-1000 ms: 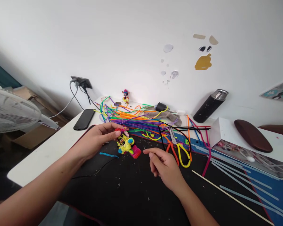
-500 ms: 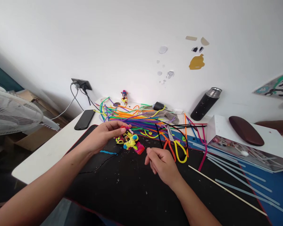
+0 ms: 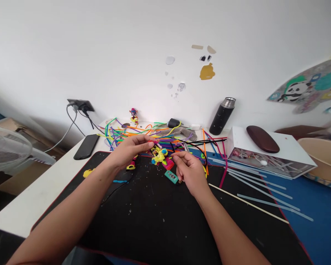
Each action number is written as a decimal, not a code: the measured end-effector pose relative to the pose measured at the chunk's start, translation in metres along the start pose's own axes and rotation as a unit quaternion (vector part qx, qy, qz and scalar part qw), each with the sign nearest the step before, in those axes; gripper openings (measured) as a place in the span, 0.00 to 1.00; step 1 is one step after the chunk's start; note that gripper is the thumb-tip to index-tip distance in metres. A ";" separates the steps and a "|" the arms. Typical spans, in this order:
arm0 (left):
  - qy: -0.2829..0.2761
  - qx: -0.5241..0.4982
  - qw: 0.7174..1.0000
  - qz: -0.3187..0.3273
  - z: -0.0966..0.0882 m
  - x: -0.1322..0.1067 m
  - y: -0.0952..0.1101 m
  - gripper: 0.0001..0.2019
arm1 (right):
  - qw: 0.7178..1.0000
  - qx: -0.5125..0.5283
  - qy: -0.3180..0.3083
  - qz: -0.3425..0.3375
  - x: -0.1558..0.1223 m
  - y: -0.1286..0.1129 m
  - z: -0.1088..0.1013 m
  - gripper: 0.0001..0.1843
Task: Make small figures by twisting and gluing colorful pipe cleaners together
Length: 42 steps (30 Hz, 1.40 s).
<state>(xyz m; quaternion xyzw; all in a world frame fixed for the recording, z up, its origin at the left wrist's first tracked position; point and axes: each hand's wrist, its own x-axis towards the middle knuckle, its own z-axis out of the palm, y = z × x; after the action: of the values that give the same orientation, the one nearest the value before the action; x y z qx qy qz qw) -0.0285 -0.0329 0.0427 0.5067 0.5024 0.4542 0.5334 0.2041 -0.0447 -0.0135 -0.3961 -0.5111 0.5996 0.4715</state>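
Observation:
My left hand (image 3: 132,149) pinches the top of a small yellow, pink and blue pipe-cleaner figure (image 3: 160,156) and holds it just above the black mat (image 3: 154,217). My right hand (image 3: 189,170) sits close beside the figure on its right, fingers curled with thumb and forefinger together near its lower end; what they hold, if anything, I cannot make out. A small teal piece (image 3: 171,177) lies on the mat just left of that hand. Behind the figure spreads a pile of coloured pipe cleaners (image 3: 143,134).
A black phone (image 3: 86,146) lies at the left, a black flask (image 3: 221,116) stands by the wall, and a white box (image 3: 267,152) with a brown case on it sits at the right. A thin wooden stick (image 3: 248,203) and clear rods (image 3: 253,184) lie right of my hand. A fan (image 3: 8,149) stands far left.
The view has swung right. My right hand has moved up and closed in on the figure, covering the scissors. A teal piece and yellow scraps now show on the mat.

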 end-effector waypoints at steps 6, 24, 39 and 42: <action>-0.008 -0.045 0.999 0.016 0.017 0.010 -0.012 0.17 | 1.000 -0.011 -0.008 -0.017 0.004 -0.002 -0.006 0.20; -0.031 -0.065 0.996 0.053 0.025 -0.009 -0.027 0.15 | 0.999 -0.023 -0.033 0.009 0.011 0.014 -0.014 0.25; -0.027 -0.043 0.996 0.078 0.021 -0.014 -0.021 0.15 | 0.998 -0.018 -0.029 0.045 0.002 0.006 -0.003 0.28; -0.024 -0.042 0.996 0.078 0.021 -0.014 -0.019 0.16 | 0.998 -0.020 -0.039 0.041 0.002 0.008 -0.003 0.28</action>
<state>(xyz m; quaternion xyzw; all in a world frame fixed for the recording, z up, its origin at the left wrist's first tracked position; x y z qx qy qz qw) -0.0097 -0.0499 0.0248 0.5318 0.4289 0.5031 0.5293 0.2050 -0.0425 -0.0214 -0.4019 -0.5243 0.6234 0.4182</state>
